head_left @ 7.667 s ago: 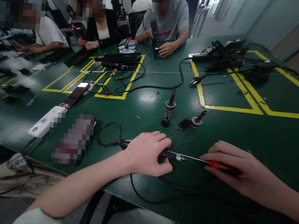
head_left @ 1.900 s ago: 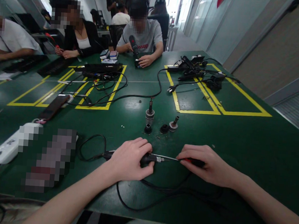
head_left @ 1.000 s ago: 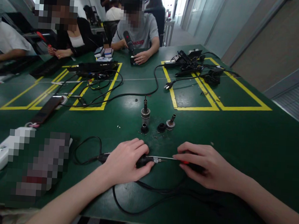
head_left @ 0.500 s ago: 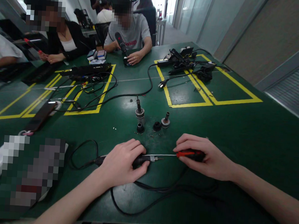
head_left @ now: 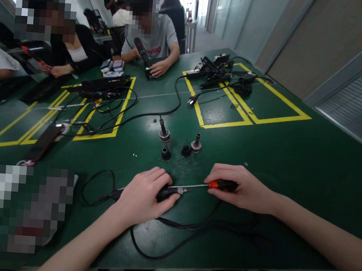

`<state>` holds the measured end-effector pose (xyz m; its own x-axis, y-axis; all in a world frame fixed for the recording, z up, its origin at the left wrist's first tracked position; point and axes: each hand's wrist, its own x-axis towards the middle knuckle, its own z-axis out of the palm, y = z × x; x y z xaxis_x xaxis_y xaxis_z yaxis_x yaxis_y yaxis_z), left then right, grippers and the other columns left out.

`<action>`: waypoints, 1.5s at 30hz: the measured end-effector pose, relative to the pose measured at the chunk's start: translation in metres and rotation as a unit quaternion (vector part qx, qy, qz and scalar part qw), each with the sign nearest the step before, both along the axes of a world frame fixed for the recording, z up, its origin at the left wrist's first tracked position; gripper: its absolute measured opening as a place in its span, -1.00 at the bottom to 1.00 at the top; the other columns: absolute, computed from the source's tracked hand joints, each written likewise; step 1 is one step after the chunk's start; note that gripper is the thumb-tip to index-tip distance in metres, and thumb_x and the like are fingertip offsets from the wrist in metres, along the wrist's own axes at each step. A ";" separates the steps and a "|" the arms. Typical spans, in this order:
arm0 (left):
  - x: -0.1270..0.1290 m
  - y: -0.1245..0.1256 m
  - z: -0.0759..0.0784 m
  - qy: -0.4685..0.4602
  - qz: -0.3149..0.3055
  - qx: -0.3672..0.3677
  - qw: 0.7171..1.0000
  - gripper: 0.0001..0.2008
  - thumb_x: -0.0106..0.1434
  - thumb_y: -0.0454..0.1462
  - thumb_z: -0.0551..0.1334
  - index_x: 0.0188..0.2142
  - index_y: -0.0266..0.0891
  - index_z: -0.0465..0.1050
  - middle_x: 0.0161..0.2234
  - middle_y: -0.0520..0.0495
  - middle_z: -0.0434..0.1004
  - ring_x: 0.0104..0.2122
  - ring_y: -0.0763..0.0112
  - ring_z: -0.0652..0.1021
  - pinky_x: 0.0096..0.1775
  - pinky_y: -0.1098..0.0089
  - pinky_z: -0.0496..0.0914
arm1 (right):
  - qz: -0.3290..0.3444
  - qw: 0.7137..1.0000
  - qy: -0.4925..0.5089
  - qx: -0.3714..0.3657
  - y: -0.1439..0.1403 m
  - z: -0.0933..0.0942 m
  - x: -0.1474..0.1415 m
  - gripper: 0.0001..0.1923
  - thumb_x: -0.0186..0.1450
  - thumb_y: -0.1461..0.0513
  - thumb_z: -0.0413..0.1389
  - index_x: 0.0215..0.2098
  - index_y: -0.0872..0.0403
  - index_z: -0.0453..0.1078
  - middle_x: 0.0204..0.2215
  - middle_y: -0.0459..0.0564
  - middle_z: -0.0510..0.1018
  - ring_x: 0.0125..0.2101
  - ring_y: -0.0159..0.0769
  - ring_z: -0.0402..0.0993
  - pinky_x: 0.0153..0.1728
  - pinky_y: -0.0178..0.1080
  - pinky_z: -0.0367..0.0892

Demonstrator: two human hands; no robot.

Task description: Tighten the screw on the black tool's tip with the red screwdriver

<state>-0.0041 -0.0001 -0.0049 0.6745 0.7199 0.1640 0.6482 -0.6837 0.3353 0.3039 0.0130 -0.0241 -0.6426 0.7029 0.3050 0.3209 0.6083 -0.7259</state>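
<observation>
My left hand [head_left: 144,195] presses a black corded handle [head_left: 165,192] flat on the green table [head_left: 291,159]; its metal tip [head_left: 180,190] points right. My right hand [head_left: 242,188] grips a screwdriver with a red and black handle [head_left: 222,185]. The screwdriver's thin shaft [head_left: 196,187] meets the metal tip of the black handle. A black cord [head_left: 173,239] loops from the handle along the near table edge.
Small metal and black parts [head_left: 165,135] [head_left: 195,144] [head_left: 185,150] [head_left: 166,153] stand just beyond my hands. A phone [head_left: 42,142], cables and a power plug [head_left: 192,100] lie further back among yellow tape lines. Other people sit at the far side.
The view has shifted, and my hands sit slightly lower left in it. My right hand shows more of the red handle. Both hands keep their hold; shaft and tip stay together.
</observation>
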 end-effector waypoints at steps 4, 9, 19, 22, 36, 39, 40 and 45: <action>0.000 0.000 0.000 0.007 0.000 0.001 1.000 -0.84 0.47 -0.17 0.29 -0.23 -0.19 0.45 -0.30 -0.01 0.57 -0.31 0.31 0.55 -0.31 0.31 0.38 | -0.001 1.000 -0.024 0.016 -0.002 0.002 -0.002 -0.84 0.56 0.23 0.15 -0.11 0.09 0.59 -0.32 0.01 0.67 -0.37 -0.30 0.61 -0.34 -0.29 0.44; 0.000 -0.001 0.000 0.018 0.004 -0.002 1.000 -0.84 0.46 -0.16 0.29 -0.22 -0.17 0.44 -0.29 -0.01 0.58 -0.30 0.30 0.55 -0.31 0.31 0.39 | 0.005 0.999 -0.038 0.015 -0.003 0.004 -0.002 -0.77 0.58 0.27 0.07 -0.12 0.08 0.59 -0.35 0.01 0.68 -0.42 -0.30 0.59 -0.41 -0.29 0.40; 0.000 -0.001 -0.001 0.012 0.004 -0.003 1.000 -0.85 0.46 -0.17 0.30 -0.21 -0.17 0.42 -0.29 -0.01 0.57 -0.30 0.29 0.55 -0.31 0.31 0.39 | 0.004 1.000 -0.002 0.020 0.000 0.003 0.001 -0.88 0.51 0.25 0.22 -0.03 0.06 0.60 -0.27 0.04 0.70 -0.31 -0.26 0.65 -0.29 -0.27 0.52; 0.001 -0.001 0.000 0.013 0.005 -0.004 1.000 -0.84 0.45 -0.17 0.31 -0.23 -0.17 0.42 -0.30 -0.01 0.57 -0.31 0.29 0.55 -0.31 0.31 0.38 | -0.005 0.999 -0.030 0.025 0.000 0.003 -0.001 -0.84 0.55 0.23 0.16 -0.07 0.07 0.60 -0.32 0.02 0.70 -0.36 -0.27 0.63 -0.31 -0.27 0.49; 0.003 -0.002 0.000 0.026 0.017 0.005 1.000 -0.77 0.40 -0.11 0.40 -0.23 -0.16 0.42 -0.30 0.00 0.56 -0.30 0.29 0.55 -0.30 0.31 0.40 | 0.023 0.999 -0.004 0.041 0.000 0.004 0.003 -0.87 0.55 0.21 0.20 -0.04 0.06 0.60 -0.31 0.01 0.69 -0.36 -0.30 0.63 -0.35 -0.31 0.46; 0.002 -0.002 -0.001 0.029 0.021 0.004 0.999 -0.77 0.39 -0.13 0.41 -0.23 -0.16 0.42 -0.29 0.01 0.57 -0.29 0.28 0.56 -0.29 0.31 0.39 | 0.009 0.999 -0.029 0.031 0.000 0.003 0.002 -0.79 0.59 0.20 0.12 -0.04 0.07 0.61 -0.34 0.00 0.72 -0.39 -0.31 0.65 -0.37 -0.32 0.46; 0.002 -0.002 -0.001 0.030 0.020 0.005 0.999 -0.77 0.39 -0.13 0.42 -0.23 -0.16 0.42 -0.29 0.00 0.57 -0.29 0.27 0.56 -0.29 0.31 0.39 | 0.007 0.999 -0.035 0.029 -0.001 0.003 0.002 -0.77 0.60 0.22 0.09 -0.03 0.07 0.61 -0.35 -0.01 0.73 -0.40 -0.31 0.66 -0.37 -0.32 0.45; 0.002 -0.002 -0.001 0.030 0.014 0.012 0.999 -0.76 0.39 -0.13 0.42 -0.24 -0.17 0.42 -0.29 0.01 0.56 -0.31 0.28 0.56 -0.31 0.30 0.37 | 0.018 0.999 -0.022 0.046 -0.001 0.003 0.002 -0.82 0.56 0.28 0.12 -0.03 0.08 0.59 -0.32 -0.01 0.74 -0.37 -0.32 0.66 -0.35 -0.32 0.44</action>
<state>-0.0018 -0.0022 -0.0059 0.6637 0.7347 0.1403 0.6855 -0.6725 0.2791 0.3060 0.0122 -0.0214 -0.6809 0.6495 0.3384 0.3284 0.6838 -0.6516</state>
